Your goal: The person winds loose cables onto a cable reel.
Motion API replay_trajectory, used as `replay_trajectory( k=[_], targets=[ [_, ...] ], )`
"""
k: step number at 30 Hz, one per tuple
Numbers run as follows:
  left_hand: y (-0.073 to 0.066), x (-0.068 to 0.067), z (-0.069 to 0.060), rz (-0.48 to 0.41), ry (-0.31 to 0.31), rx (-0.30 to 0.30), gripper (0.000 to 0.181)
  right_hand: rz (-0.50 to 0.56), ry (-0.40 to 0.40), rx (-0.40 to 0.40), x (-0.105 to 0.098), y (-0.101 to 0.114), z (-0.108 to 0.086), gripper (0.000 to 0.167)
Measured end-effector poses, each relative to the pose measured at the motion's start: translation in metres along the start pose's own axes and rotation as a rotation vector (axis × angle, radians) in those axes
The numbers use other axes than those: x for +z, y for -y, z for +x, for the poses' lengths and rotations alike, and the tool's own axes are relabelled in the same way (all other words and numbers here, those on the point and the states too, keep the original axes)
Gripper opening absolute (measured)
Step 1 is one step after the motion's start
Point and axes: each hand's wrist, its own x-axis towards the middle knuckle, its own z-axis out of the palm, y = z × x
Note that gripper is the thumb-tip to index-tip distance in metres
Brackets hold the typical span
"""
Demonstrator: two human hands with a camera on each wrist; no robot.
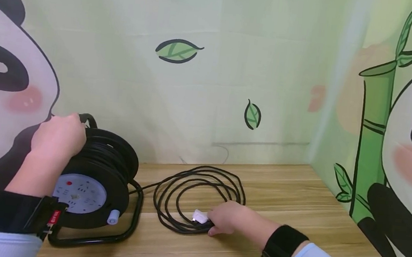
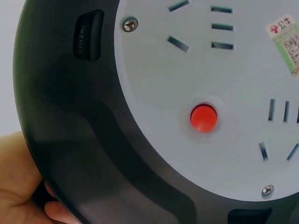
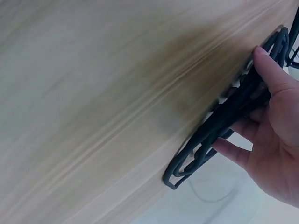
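My left hand (image 1: 59,136) grips the curved black handle (image 1: 90,120) above the round black cable reel (image 1: 119,190), while my right hand (image 1: 226,217) pinches the coiled black cable (image 1: 177,226), white plug (image 1: 200,216) just left of that hand.

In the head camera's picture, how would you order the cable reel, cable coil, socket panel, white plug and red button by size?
Largest to smallest, as they look:
1. Cable reel
2. Cable coil
3. Socket panel
4. White plug
5. Red button
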Motion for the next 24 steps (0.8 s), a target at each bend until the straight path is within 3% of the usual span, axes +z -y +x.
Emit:
replay_trajectory(
  k=[5, 15, 24],
  targets=[
    [0.001, 0.001, 0.001, -0.002, 0.017, -0.012, 0.039, 0.015, 0.022, 0.011, 0.005, -0.013, -0.008, 0.045],
    [0.0, 0.001, 0.001, -0.004, 0.013, -0.018, 0.039, 0.218, 0.078, 0.005, 0.013, -0.054, -0.037, 0.031],
    [0.001, 0.002, 0.0, -0.004, 0.003, -0.006, 0.043, 0.259, 0.04, 0.003, 0.03, -0.091, -0.063, 0.028]
  ],
)
